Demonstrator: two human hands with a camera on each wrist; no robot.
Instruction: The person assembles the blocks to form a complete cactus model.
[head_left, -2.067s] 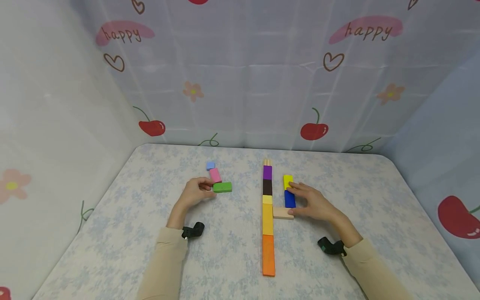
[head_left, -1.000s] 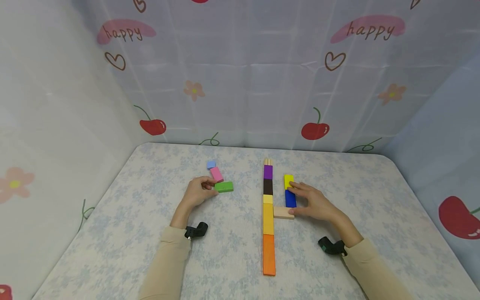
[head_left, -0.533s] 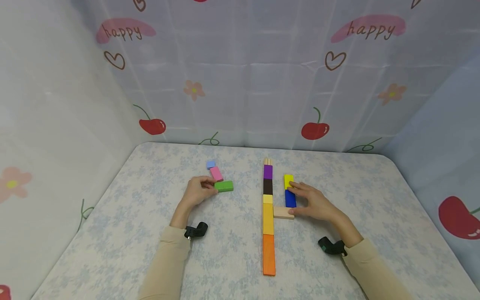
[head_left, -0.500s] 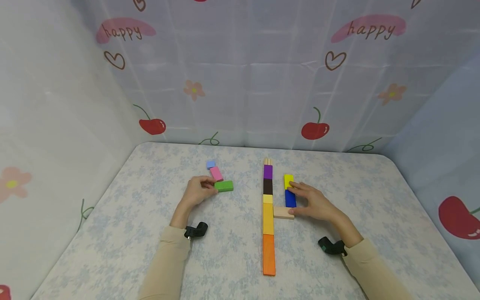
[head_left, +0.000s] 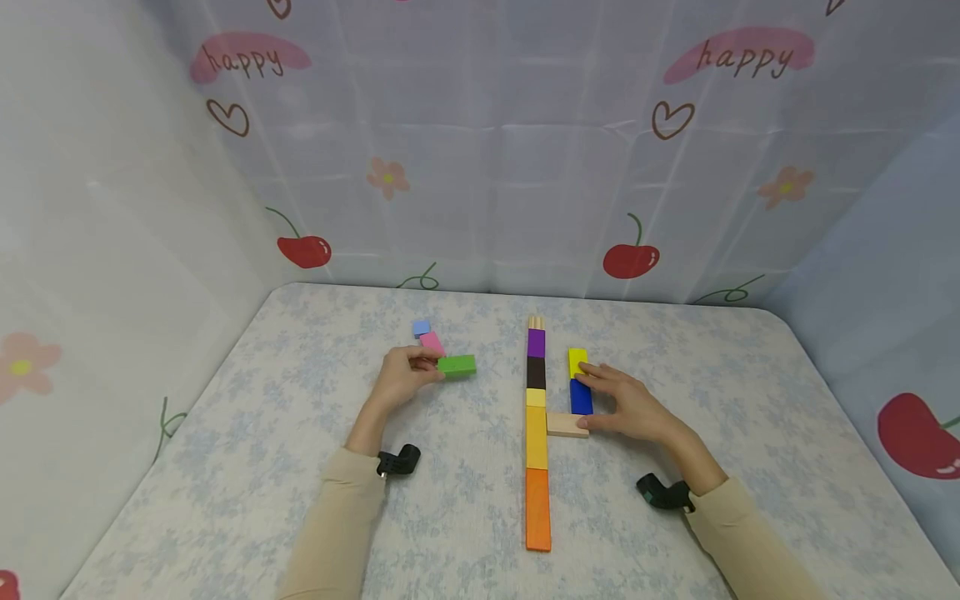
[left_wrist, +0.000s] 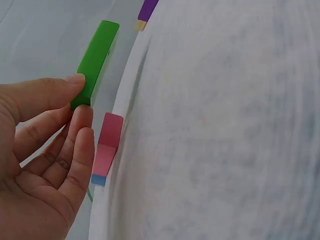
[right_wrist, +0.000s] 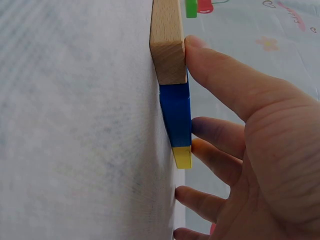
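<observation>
In the head view my left hand pinches a green block by its left end. The left wrist view has the thumb and fingertips on the green block, held up off the table. A pink block and a light-blue block lie just behind that hand. My right hand rests spread over several flat-lying blocks. Its thumb touches a plain wooden block; two other fingertips are at the blue block and yellow block.
A straight line of blocks runs up the middle: orange, golden yellow, pale yellow, dark brown, purple, with light wooden pieces at the far end. The patterned table meets a curtain behind.
My left hand has lifted the green block from the table and shifted slightly to the right and away, partly covering the pink block. The right hand has stayed in place.
</observation>
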